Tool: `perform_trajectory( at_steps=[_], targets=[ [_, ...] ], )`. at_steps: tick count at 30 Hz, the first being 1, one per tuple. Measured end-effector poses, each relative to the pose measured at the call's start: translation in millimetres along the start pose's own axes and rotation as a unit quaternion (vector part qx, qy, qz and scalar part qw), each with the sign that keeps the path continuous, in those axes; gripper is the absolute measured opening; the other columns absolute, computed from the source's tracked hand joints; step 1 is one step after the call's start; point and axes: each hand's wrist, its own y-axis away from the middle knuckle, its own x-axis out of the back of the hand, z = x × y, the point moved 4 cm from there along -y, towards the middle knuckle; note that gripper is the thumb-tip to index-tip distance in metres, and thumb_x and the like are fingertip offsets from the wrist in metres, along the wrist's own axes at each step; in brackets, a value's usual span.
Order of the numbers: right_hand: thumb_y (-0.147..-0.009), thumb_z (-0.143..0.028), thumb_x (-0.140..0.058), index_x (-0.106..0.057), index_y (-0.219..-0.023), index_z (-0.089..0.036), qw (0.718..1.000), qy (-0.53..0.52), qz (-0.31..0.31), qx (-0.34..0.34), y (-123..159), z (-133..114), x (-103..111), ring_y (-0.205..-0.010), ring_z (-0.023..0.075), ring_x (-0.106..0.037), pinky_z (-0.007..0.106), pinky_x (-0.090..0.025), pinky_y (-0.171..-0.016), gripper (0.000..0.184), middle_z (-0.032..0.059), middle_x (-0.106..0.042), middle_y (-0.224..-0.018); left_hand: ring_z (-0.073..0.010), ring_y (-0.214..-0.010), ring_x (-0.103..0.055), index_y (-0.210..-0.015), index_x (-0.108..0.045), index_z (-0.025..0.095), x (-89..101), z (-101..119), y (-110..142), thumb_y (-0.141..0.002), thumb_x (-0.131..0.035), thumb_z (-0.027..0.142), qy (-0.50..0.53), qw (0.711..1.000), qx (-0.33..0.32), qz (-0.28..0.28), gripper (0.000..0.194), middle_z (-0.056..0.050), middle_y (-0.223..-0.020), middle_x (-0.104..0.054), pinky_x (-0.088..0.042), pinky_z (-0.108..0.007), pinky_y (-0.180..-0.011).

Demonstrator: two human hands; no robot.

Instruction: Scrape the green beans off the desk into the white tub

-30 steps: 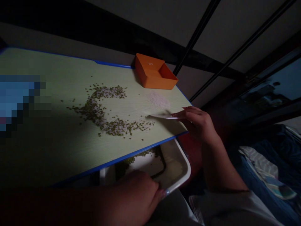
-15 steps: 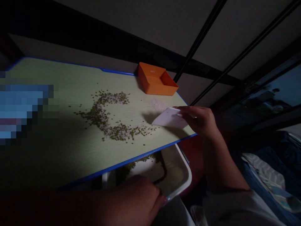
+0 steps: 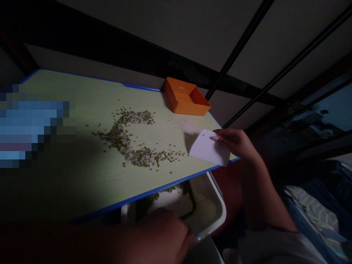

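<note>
My right hand (image 3: 233, 143) pinches a thin white plastic scraper (image 3: 210, 148) with a small hole near its edge, tilted over the right end of the table. To its left, a curved band of green beans mixed with white grains (image 3: 140, 156) lies spread on the pale tabletop (image 3: 82, 95). A faint patch of white grains (image 3: 185, 124) sits just beyond the scraper. Below the table's near edge, my left hand (image 3: 173, 231) is closed on the rim of a white bin (image 3: 224, 209). Green beans (image 3: 155, 196) show inside the bin, partly hidden by the table and my hand.
An orange open box (image 3: 189, 106) stands at the table's far right corner, against the wall. Blue edging (image 3: 165, 183) runs along the table. A pixelated blue thing (image 3: 30, 124) covers the left side. Striped cloth (image 3: 313, 205) lies at the right.
The scraper has moved a little right and nearer to me, and its broad face now shows more. My left hand stays on the bin's rim. The whole view has shifted slightly.
</note>
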Motion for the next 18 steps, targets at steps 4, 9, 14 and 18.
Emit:
perform_trajectory(
  at_steps=[4, 9, 14, 18],
  targets=[
    [-0.082, -0.037, -0.065, -0.078, -0.093, -0.016, 1.0, -0.003, -0.004, -0.024, 6, -9, -4, -0.066, 0.0182, -0.069, 0.026, -0.052, -0.052, 0.027, 0.0069, -0.078, -0.084, -0.0311, -0.085, -0.065, -0.1, -0.067, 0.02, -1.4, 0, -1, -0.088, -0.022, 0.057, -0.042, 0.999, 0.02, -0.026, 0.06, -0.018, -0.098, -0.069, -0.047, -0.051, -0.077],
    [-0.082, -0.035, -0.065, -0.078, -0.097, -0.016, 0.999, 0.0, -0.025, -0.035, 7, -21, -9, -0.065, 0.0174, -0.068, 0.024, -0.049, -0.05, 0.028, 0.0064, -0.078, -0.085, -0.0316, -0.08, -0.066, -0.095, -0.067, 0.02, 2.6, 4, 0, -0.089, -0.017, 0.057, -0.065, 0.997, 0.032, -0.036, 0.062, -0.017, -0.093, -0.07, -0.046, -0.048, -0.07],
    [-0.081, -0.034, -0.065, -0.078, -0.096, -0.017, 0.999, -0.028, -0.031, -0.029, 4, -19, -11, -0.066, 0.0168, -0.068, 0.025, -0.05, -0.052, 0.027, 0.0069, -0.078, -0.086, -0.0277, -0.075, -0.064, -0.097, -0.068, 0.02, 4.9, 4, 4, -0.089, -0.019, 0.057, -0.097, 0.995, 0.028, -0.013, 0.061, -0.016, -0.092, -0.07, -0.045, -0.045, -0.068],
    [-0.081, -0.035, -0.065, -0.078, -0.095, -0.015, 0.998, -0.037, -0.04, -0.035, 1, -15, -15, -0.066, 0.0172, -0.068, 0.026, -0.05, -0.052, 0.028, 0.0084, -0.078, -0.087, -0.0239, -0.071, -0.061, -0.097, -0.069, 0.019, 3.2, 4, 4, -0.09, -0.018, 0.055, -0.105, 0.994, 0.012, -0.005, 0.063, -0.015, -0.088, -0.069, -0.047, -0.041, -0.066]
  ],
)
